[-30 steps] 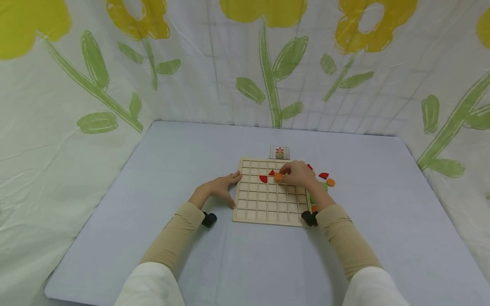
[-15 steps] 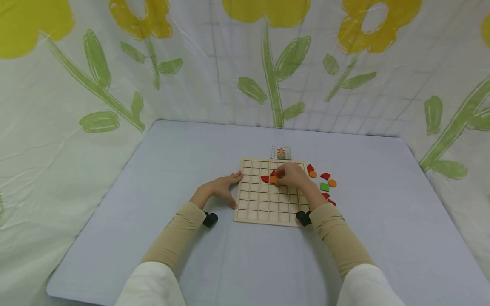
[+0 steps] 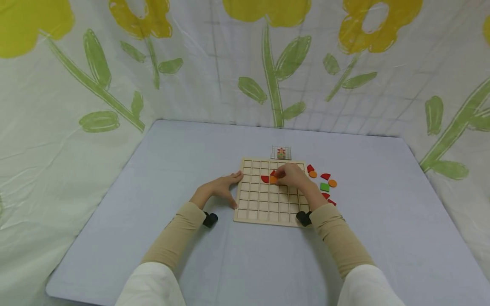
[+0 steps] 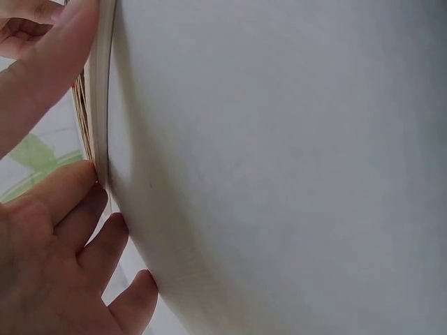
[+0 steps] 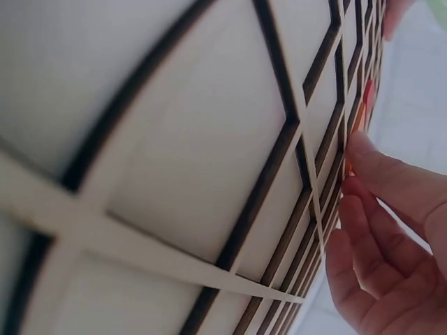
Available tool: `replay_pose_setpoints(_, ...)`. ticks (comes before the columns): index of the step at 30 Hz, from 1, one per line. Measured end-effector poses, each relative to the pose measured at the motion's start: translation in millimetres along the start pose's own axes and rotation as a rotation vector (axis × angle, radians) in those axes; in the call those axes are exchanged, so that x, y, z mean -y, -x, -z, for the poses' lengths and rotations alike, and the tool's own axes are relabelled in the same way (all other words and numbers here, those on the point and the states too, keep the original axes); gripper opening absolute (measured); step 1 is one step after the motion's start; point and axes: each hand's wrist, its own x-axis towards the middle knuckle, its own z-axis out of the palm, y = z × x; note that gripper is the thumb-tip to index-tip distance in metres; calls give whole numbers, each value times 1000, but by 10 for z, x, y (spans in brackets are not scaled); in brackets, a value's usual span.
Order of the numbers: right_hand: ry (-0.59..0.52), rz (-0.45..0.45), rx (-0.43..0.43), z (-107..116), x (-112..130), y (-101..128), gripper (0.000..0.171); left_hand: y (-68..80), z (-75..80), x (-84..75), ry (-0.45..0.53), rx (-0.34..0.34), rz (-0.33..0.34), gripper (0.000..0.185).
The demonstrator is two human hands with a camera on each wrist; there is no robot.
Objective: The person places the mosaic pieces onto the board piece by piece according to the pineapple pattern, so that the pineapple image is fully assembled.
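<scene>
A wooden grid board (image 3: 264, 206) lies on the table. My left hand (image 3: 219, 187) rests against its left edge, thumb and fingers spread apart; the left wrist view shows fingertips (image 4: 98, 174) touching the rim. Over the upper middle of the board, my right hand (image 3: 292, 175) pinches an orange square piece (image 3: 273, 180) at its right side. This piece sits at a grid cell, beside a red quarter-round piece (image 3: 265, 179) and below a red triangle (image 3: 272, 173). From the right wrist, thumb and fingers (image 5: 384, 171) are at the orange piece, whose far side is hidden.
Right of the board lie loose pieces: a green square (image 3: 324, 187), orange rounds (image 3: 332, 183) and several red ones (image 3: 325, 176). A small picture card (image 3: 281, 153) with a gridded design lies behind the board. A flower-painted curtain (image 3: 206, 85) hangs beyond the table.
The right hand has moved slightly left and down with the orange square, which now lies level in a cell beside the red quarter-round. The left hand keeps its place at the board's edge.
</scene>
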Motion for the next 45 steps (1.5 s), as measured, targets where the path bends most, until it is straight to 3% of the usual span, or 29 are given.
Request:
replay_pose_setpoints(12, 22, -10, -74, 117, 5, 116, 29, 24, 13, -14, 0, 3, -13, 111)
replay_pose_setpoints(18, 4, -29, -128, 360, -224, 272, 34, 45, 45, -36, -17, -1, -19, 109)
replay_pose_setpoints(25, 7, -191, -168, 631, -580, 594, 34, 52, 49, -54, -19, 2, -29, 110)
replay_pose_setpoints(34, 17, -238, -107, 719, -798, 880, 27, 41, 35, -10, -16, -1, -28, 110)
replay_pose_setpoints(42, -28, -138, 180, 564, -628, 1157, 19, 36, 22, -32, -2, 8, -32, 110)
replay_pose_setpoints(45, -17, -96, 210, 446, -528, 1249, 22, 36, 22, -36, -9, 5, -34, 110)
